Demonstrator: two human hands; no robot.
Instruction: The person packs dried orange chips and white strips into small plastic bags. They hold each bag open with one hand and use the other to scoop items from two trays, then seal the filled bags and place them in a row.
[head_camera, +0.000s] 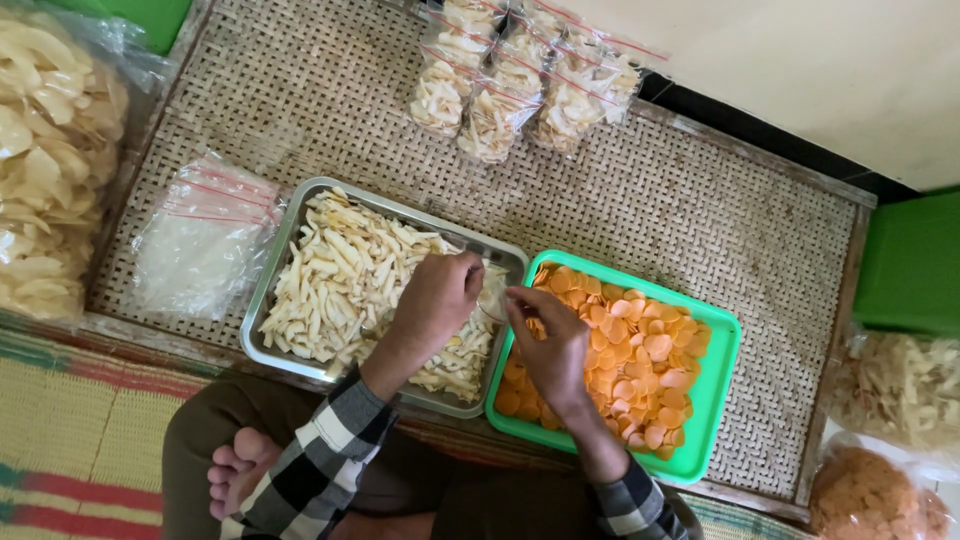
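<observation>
My left hand (438, 297) is over the right end of a metal tray (262, 300) of pale stick-shaped crackers, fingers pinched on the edge of a small clear plastic bag (491, 298). My right hand (552, 348) pinches the bag's other side from above a green tray (724, 385) of round orange chips. The bag hangs between the two trays, and what it contains is hard to tell. Both sleeves are black-and-white check.
The trays sit on a low woven bamboo table (700, 210). A pile of empty clear zip bags (205, 235) lies left of the metal tray. Filled small bags (520, 80) lie at the back. Large bags of chips stand at left (50, 150) and right (900, 385).
</observation>
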